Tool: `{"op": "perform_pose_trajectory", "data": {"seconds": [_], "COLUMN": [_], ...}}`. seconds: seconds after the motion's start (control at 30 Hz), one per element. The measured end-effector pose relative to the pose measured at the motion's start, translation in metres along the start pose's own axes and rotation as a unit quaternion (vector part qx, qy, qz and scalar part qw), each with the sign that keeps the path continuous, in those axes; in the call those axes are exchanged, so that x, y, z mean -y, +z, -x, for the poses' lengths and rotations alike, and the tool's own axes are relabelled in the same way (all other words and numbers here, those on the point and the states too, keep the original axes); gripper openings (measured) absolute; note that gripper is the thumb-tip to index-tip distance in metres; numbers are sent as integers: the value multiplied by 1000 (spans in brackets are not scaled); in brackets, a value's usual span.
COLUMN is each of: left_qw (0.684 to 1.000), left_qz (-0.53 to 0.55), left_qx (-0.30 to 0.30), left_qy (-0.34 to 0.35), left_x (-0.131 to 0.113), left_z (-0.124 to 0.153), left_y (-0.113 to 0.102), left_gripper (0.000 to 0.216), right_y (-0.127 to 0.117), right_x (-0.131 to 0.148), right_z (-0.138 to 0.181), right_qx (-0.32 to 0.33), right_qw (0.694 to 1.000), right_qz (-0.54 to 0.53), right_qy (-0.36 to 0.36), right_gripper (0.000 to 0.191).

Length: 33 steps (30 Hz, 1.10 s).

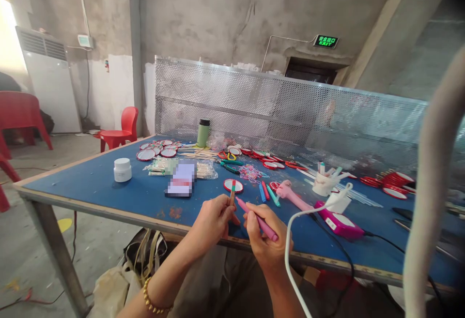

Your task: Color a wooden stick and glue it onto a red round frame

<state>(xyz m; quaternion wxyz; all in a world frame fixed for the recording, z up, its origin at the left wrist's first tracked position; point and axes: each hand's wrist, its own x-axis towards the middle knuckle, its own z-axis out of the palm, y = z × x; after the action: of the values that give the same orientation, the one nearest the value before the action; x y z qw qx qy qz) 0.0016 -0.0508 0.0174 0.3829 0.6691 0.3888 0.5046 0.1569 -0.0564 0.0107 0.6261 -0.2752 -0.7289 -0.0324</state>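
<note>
My left hand (pixel 214 221) is closed around a thin wooden stick (pixel 232 193) with red and green bands, held upright over the near edge of the blue table (pixel 90 182). My right hand (pixel 265 240) grips a pink pen-like tool (pixel 257 219), its tip pointing toward the stick. The two hands nearly touch. A small round red-rimmed mirror (pixel 233 185) lies just beyond the stick.
A pink glue gun (pixel 292 196), a pink box (pixel 338 223) with a black cable, coloured sticks (pixel 268 193), a white cup (pixel 324 182), a white jar (pixel 122 169), a green bottle (pixel 203 132), scissors (pixel 227 156) and several round mirrors lie around. A perforated metal screen (pixel 276 110) backs the table. Red chairs stand at left.
</note>
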Motion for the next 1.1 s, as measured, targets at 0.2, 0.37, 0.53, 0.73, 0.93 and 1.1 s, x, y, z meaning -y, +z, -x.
{"op": "perform_pose_trajectory", "data": {"seconds": [0.2, 0.37, 0.53, 0.73, 0.93, 1.1], "left_qw": [1000, 1000, 999, 1000, 1000, 999], "left_qz": [-18, -28, -33, -26, -24, -31], "left_qx": [-6, -5, -6, -1, -4, -7], "left_qy": [9, 11, 13, 4, 5, 13], "left_x": [1, 2, 1, -1, -1, 1], "left_z": [1, 0, -1, -1, -1, 0], "left_y": [1, 1, 1, 0, 1, 1], "left_gripper": [24, 23, 23, 25, 24, 23], "right_y": [-1, -1, -1, -2, -1, 1], "right_x": [6, 5, 4, 3, 5, 6], "right_z": [-7, -8, -9, -7, -8, -11], "right_qx": [36, 41, 41, 34, 35, 26], "right_qw": [999, 997, 995, 998, 997, 989], "right_qz": [27, 60, 75, 46, 60, 114], "right_qy": [-29, -40, -52, -25, -44, -87], "right_gripper": [14, 19, 19, 13, 13, 15]}}
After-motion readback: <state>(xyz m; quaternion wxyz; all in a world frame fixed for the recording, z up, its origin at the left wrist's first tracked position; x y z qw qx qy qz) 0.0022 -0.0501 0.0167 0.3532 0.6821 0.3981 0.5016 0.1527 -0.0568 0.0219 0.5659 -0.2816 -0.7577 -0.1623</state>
